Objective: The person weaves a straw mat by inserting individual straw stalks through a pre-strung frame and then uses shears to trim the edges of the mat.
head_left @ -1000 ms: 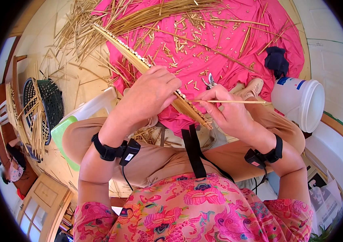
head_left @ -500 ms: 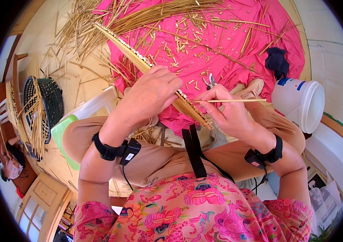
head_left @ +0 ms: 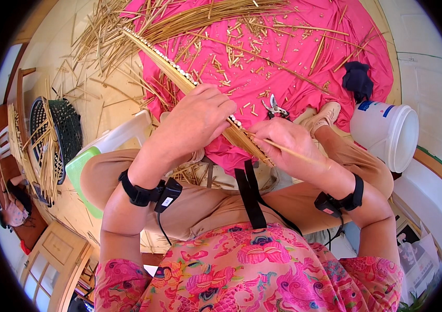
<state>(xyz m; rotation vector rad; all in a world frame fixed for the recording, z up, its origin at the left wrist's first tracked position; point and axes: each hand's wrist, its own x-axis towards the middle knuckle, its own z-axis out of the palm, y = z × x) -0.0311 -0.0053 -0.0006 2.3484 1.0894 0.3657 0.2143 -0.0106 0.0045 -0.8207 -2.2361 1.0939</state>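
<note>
My left hand [head_left: 196, 115] is closed round a long strip of straw-coloured stalks laid side by side, the woven reed strip [head_left: 171, 69]. Pale round cut ends run along its upper edge, and it slants from the upper left down to above my lap. At its lower end my right hand [head_left: 287, 141] is closed, fingers pinched on a thin straw strand [head_left: 293, 151]. The strand's tip meets the strip's edge, and its other end runs back over my right wrist. The far fingertips of both hands are partly hidden.
A pink cloth [head_left: 293, 67] strewn with cut stalk pieces covers the floor ahead. Pruning shears [head_left: 275, 108] lie on it. A white bucket [head_left: 385, 135] is tipped at the right. A dark basket [head_left: 67, 138] with stalks and a green-white stool [head_left: 88, 166] stand left. Another person sits far left.
My right hand has turned over and shifted slightly down. The strand in it has swung from pointing right to lying back across my wrist. The left hand and reed strip hold nearly still.
</note>
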